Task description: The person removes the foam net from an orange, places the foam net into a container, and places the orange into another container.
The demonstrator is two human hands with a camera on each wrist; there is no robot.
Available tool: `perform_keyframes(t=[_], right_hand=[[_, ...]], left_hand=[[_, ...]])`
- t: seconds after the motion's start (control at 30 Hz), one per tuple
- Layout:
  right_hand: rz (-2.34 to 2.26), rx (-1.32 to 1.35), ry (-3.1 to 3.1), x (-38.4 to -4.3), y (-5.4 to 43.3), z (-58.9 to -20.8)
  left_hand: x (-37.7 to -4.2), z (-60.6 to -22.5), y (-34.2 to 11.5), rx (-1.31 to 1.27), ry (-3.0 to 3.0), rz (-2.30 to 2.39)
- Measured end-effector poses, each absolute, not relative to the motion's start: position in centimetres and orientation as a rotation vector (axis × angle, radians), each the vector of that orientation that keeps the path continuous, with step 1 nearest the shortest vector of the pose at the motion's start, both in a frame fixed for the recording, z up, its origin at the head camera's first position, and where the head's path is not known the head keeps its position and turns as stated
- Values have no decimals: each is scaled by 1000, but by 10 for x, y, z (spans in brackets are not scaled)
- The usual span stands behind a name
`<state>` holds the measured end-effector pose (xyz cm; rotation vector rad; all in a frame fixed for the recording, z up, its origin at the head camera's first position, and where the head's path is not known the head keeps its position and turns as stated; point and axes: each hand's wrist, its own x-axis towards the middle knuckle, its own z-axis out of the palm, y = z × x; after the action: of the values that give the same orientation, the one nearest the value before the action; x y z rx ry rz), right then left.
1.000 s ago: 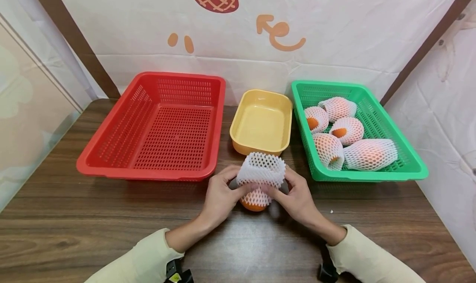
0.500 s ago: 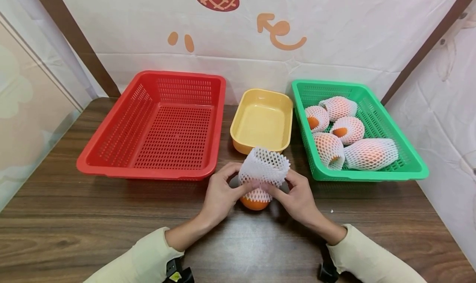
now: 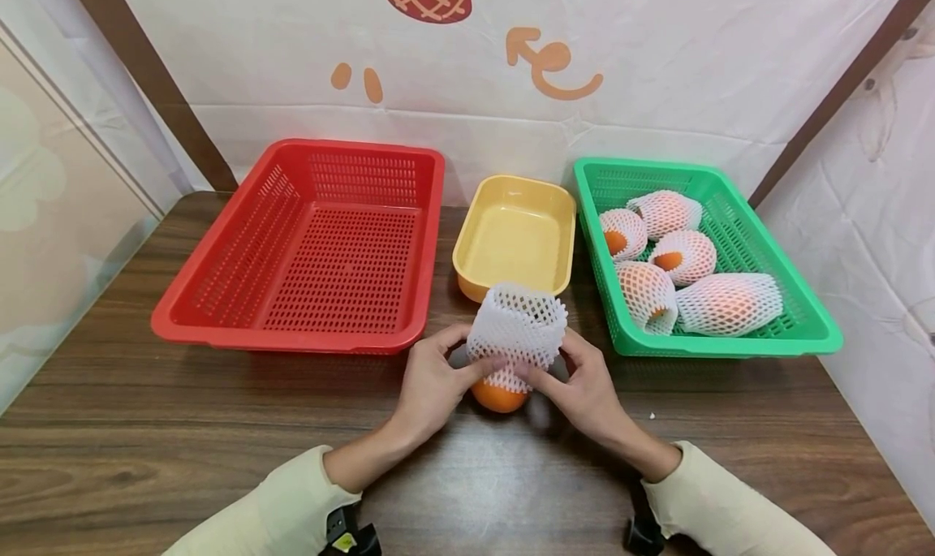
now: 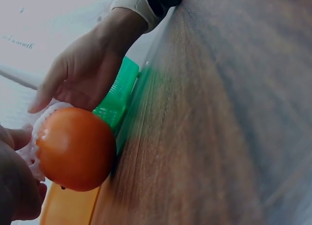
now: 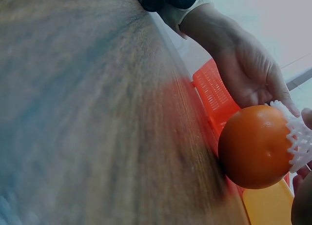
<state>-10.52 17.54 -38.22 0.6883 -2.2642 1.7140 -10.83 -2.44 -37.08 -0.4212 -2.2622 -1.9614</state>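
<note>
A smooth, round orange-coloured fruit sits near the table's middle, its lower end bare and facing the wearer. A white foam net sleeve covers its far end and stands up beyond it with its mouth open. From the left, my left hand pinches the sleeve, thumb on the near side. My right hand does the same from the right, the two thumbtips close together. In the left wrist view the bare fruit bulges out of the net edge; the right wrist view shows its glossy skin too. Fingers behind the sleeve are hidden.
A red basket stands at the left. Behind the sleeve is a yellow tray. The green basket at the right holds several net-wrapped fruits. A tiny white scrap lies on the wooden table.
The net sleeve has slid away from the wearer along the fruit, so more of the orange skin shows. Both hands stay almost in place, and the thumbs have parted slightly.
</note>
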Motion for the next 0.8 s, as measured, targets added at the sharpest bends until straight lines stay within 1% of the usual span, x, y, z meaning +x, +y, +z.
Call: perform_keyframes(t=[0.13, 0.23, 0.33, 0.57, 0.8], right_hand=[[1737, 720, -2279, -99, 170, -368], [1674, 713, -2281, -94, 167, -358], [1615, 681, -2271, -93, 166, -356], [1604, 631, -2238, -94, 164, -357], [1626, 642, -2236, -94, 165, -357]], left_hand=[[-109, -372, -24, -420, -2232, -1971], [-109, -371, -24, -406, -2228, -1977], [-108, -367, -23, -398, -2228, -1991], [-94, -339, -22, -445, -2298, -2005], [-93, -338, -22, -406, -2303, -1977]])
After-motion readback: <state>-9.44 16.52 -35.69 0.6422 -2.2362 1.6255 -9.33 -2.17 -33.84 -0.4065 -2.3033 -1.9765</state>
